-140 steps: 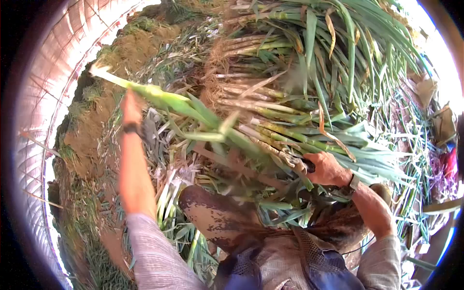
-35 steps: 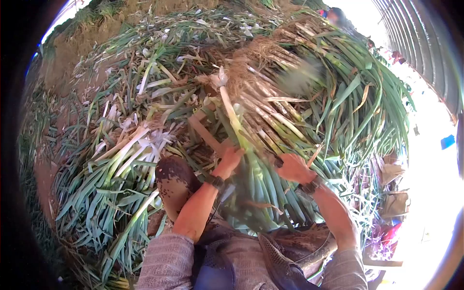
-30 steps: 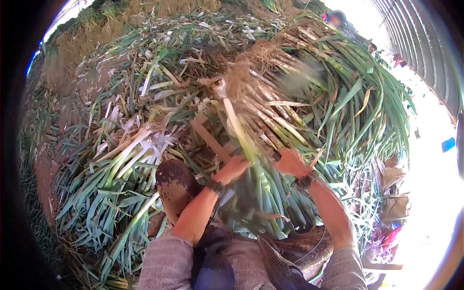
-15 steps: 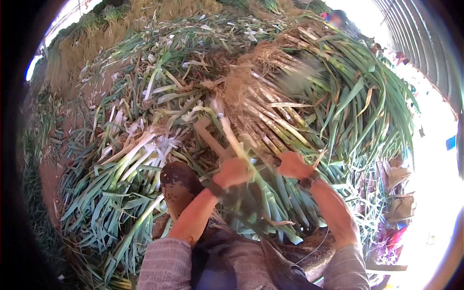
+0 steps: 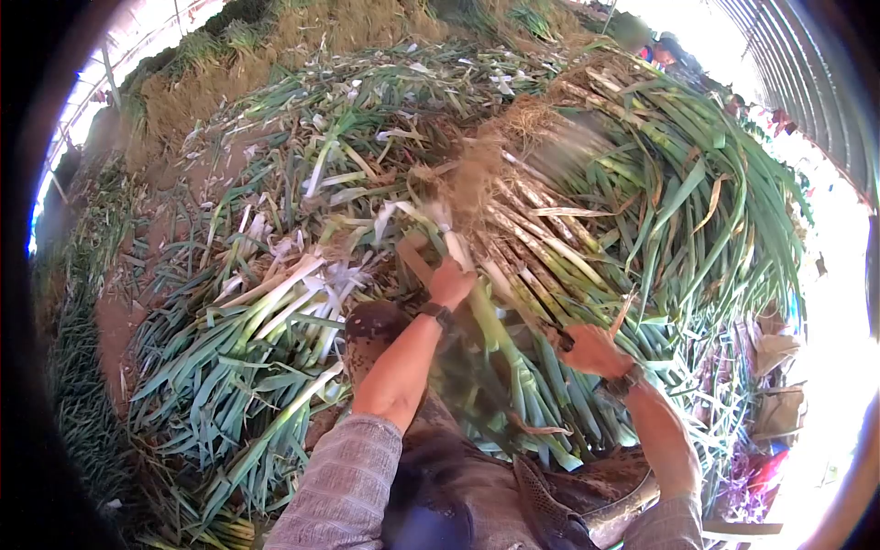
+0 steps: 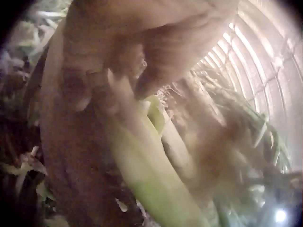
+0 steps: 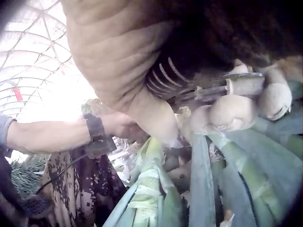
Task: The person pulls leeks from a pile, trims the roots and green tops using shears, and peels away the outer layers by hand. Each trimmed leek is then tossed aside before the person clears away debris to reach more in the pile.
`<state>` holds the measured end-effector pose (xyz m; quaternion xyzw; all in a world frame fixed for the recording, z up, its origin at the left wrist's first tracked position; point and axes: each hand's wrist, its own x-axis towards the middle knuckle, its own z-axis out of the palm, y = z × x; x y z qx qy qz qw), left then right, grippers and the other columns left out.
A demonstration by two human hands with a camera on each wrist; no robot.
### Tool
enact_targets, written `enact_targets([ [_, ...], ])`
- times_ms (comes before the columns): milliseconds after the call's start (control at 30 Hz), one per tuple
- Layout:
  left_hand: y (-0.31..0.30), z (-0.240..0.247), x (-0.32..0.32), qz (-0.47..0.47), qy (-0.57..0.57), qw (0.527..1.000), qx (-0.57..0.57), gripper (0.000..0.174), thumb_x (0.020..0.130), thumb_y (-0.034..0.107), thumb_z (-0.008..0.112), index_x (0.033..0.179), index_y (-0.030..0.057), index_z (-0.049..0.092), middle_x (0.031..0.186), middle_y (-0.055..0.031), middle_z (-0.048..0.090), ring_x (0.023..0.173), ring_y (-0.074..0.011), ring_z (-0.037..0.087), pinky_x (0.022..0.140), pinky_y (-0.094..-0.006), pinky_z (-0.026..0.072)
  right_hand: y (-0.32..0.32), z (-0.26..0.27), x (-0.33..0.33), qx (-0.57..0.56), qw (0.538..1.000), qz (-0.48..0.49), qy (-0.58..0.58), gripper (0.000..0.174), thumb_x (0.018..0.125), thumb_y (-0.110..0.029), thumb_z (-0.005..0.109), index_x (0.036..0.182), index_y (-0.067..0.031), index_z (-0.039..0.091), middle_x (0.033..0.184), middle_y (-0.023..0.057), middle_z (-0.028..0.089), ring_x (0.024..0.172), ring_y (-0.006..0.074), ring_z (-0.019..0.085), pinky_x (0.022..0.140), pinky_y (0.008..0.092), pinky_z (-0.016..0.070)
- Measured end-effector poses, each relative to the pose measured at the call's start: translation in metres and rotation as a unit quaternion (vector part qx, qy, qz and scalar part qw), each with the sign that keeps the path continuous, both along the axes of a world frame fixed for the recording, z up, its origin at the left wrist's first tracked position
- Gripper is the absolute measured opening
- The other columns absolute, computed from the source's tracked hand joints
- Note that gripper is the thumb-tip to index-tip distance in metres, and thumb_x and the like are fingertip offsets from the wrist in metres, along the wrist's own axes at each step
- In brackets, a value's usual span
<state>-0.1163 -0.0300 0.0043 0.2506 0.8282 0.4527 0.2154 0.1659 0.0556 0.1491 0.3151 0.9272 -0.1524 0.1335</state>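
In the head view my left hand (image 5: pixel 452 284) grips a leek (image 5: pixel 500 344) around its pale stem close to the root end. The leek slants toward my lap, its green leaves lowest. The left wrist view shows the fingers curled around the white stem (image 6: pixel 147 165), blurred. My right hand (image 5: pixel 594 351) is right beside the leek's green part. It holds a dark tool with a ribbed grip (image 7: pixel 177 80) and a metal-looking fitting (image 7: pixel 246 85). Fingertips (image 7: pixel 232 113) curl under that tool, just above the green leaves (image 7: pixel 147 194). Its working end is mostly hidden.
A big heap of soil-stained leeks with roots (image 5: pixel 541 234) lies ahead to the right. Cleaner white-stemmed leeks (image 5: pixel 284 298) lie to my left, amid leaf scraps. A wooden bar (image 5: pixel 414 259) is beyond my left hand. Another person (image 5: pixel 665 50) is far back.
Earlier my left hand held a leek stretched far to the left. Over the last second it holds one before me, and has now shifted up toward its root end. My right hand keeps the tool.
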Motion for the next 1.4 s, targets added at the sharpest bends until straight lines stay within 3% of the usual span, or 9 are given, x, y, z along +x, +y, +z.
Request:
enact_targets([
  [233, 0.010, -0.018, -0.002, 0.032, -0.134, 0.983, 0.121, 0.028, 0.077, 0.021, 0.066, 0.091, -0.0022, 0.058, 0.082, -0.0147, 0.065, 0.070, -0.0335, 0.063, 0.061, -0.0430, 0.0477, -0.001, -0.016, 0.021, -0.023, 0.999, 0.002, 0.036, 0.036, 0.076, -0.032, 0.070, 0.096, -0.0021, 0.067, 0.082, 0.0230, 0.067, 0.082, 0.0406, 0.064, 0.075, 0.0492, 0.0494],
  [300, 0.003, 0.000, 0.002, 0.029, -0.353, 0.918, 0.176, 0.019, 0.081, 0.017, 0.065, 0.091, 0.0020, 0.059, 0.077, -0.0052, 0.061, 0.061, -0.0205, 0.057, 0.050, -0.0362, 0.0416, -0.001, -0.027, 0.024, -0.017, 0.999, -0.004, 0.029, 0.037, 0.075, -0.032, 0.070, 0.097, -0.0024, 0.067, 0.082, 0.0229, 0.067, 0.082, 0.0408, 0.064, 0.075, 0.0491, 0.0497],
  [400, -0.011, 0.032, 0.009, -0.022, -0.458, 0.869, 0.187, 0.013, 0.085, 0.018, 0.063, 0.090, 0.0068, 0.060, 0.077, -0.0008, 0.059, 0.058, -0.0119, 0.055, 0.046, -0.0301, 0.0362, -0.001, -0.033, 0.024, -0.028, 0.999, -0.023, 0.040, 0.037, 0.076, -0.033, 0.069, 0.096, -0.0031, 0.067, 0.082, 0.0229, 0.067, 0.082, 0.0414, 0.064, 0.075, 0.0494, 0.0500],
  [633, -0.017, 0.044, 0.019, -0.134, -0.426, 0.890, 0.093, 0.018, 0.096, 0.024, 0.054, 0.094, 0.0082, 0.060, 0.078, -0.0019, 0.063, 0.058, -0.0108, 0.057, 0.040, -0.0269, 0.0363, -0.010, -0.036, 0.019, -0.014, 0.998, -0.067, 0.015, 0.037, 0.079, -0.037, 0.064, 0.096, -0.0039, 0.067, 0.086, 0.0222, 0.067, 0.084, 0.0420, 0.064, 0.076, 0.0504, 0.0504],
  [767, -0.011, 0.026, 0.029, -0.059, -0.460, 0.873, 0.152, 0.017, 0.089, 0.025, 0.063, 0.096, 0.0087, 0.063, 0.082, -0.0010, 0.062, 0.060, -0.0132, 0.056, 0.053, -0.0306, 0.0484, -0.011, -0.038, 0.022, -0.027, 0.993, -0.106, 0.039, 0.039, 0.080, -0.038, 0.062, 0.100, -0.0053, 0.068, 0.087, 0.0232, 0.067, 0.085, 0.0418, 0.064, 0.076, 0.0499, 0.0504],
  [867, -0.005, 0.027, 0.029, -0.012, -0.487, 0.844, 0.225, 0.018, 0.087, 0.024, 0.067, 0.097, 0.0091, 0.063, 0.086, -0.0012, 0.062, 0.072, -0.0137, 0.060, 0.060, -0.0319, 0.0490, -0.017, -0.015, 0.024, -0.057, 0.995, -0.077, 0.020, 0.047, 0.087, -0.041, 0.054, 0.110, -0.0019, 0.064, 0.101, 0.0262, 0.066, 0.097, 0.0426, 0.063, 0.084, 0.0515, 0.0500],
  [1000, 0.000, 0.038, 0.026, -0.016, -0.407, 0.839, 0.361, 0.025, 0.086, 0.026, 0.070, 0.102, 0.0079, 0.064, 0.088, -0.0005, 0.062, 0.079, -0.0133, 0.059, 0.070, -0.0305, 0.0475, -0.021, -0.009, 0.027, -0.083, 0.987, -0.104, 0.093, 0.046, 0.086, -0.042, 0.058, 0.109, -0.0035, 0.064, 0.095, 0.0257, 0.067, 0.092, 0.0411, 0.064, 0.081, 0.0503, 0.0504],
  [1167, -0.008, 0.054, 0.031, -0.152, -0.349, 0.841, 0.384, 0.026, 0.089, 0.026, 0.069, 0.106, 0.0067, 0.063, 0.097, -0.0018, 0.063, 0.089, -0.0155, 0.061, 0.077, -0.0323, 0.0494, -0.017, 0.010, 0.002, 0.021, 0.974, -0.060, 0.218, 0.040, 0.086, -0.038, 0.061, 0.106, -0.0040, 0.064, 0.088, 0.0252, 0.067, 0.088, 0.0400, 0.064, 0.081, 0.0487, 0.0499],
  [1400, -0.014, 0.061, 0.051, -0.128, -0.366, 0.852, 0.352, 0.027, 0.087, 0.019, 0.071, 0.108, 0.0029, 0.064, 0.091, -0.0033, 0.068, 0.080, -0.0143, 0.065, 0.072, -0.0289, 0.0521, -0.003, 0.028, -0.022, 0.130, 0.955, 0.016, 0.265, 0.030, 0.078, -0.026, 0.064, 0.099, -0.0050, 0.063, 0.082, 0.0216, 0.065, 0.080, 0.0415, 0.063, 0.073, 0.0508, 0.0486],
])
